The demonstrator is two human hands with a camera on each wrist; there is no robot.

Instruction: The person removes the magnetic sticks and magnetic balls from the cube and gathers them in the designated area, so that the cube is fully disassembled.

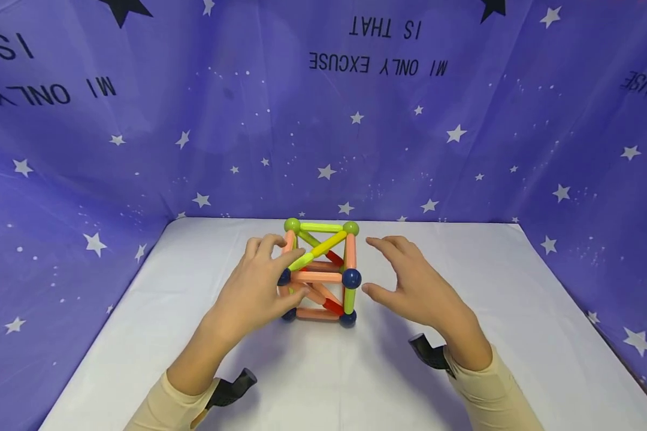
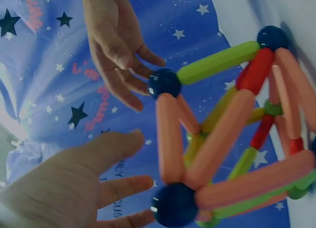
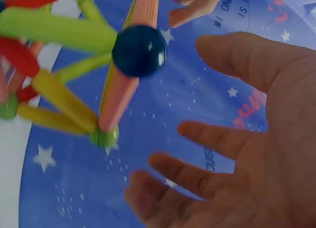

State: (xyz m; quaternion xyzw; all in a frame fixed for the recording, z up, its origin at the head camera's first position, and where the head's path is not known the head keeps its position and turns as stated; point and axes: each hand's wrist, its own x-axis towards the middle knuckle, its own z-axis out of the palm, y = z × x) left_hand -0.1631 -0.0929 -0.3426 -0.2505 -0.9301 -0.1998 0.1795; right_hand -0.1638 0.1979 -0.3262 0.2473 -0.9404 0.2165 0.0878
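Note:
A cube-like frame of magnetic building sticks and balls stands upright on the white table, with a salmon stick (image 1: 317,277) across its upper front. Dark blue balls (image 1: 351,278) mark its front corners and green balls (image 1: 350,228) its upper back ones. Yellow, red and lime sticks slant through it. My left hand (image 1: 250,287) is spread at its left side, overlapping that edge in the head view; whether a fingertip touches is unclear. To the right of the frame, my right hand (image 1: 417,284) is held apart from it, fingers spread and nothing in them.
The white tabletop (image 1: 194,269) runs back to a purple-blue star-printed cloth (image 1: 323,137), which also hangs at both sides. A black wrist mount (image 1: 232,389) sticks out from the left sleeve, and another black mount (image 1: 428,352) from the right.

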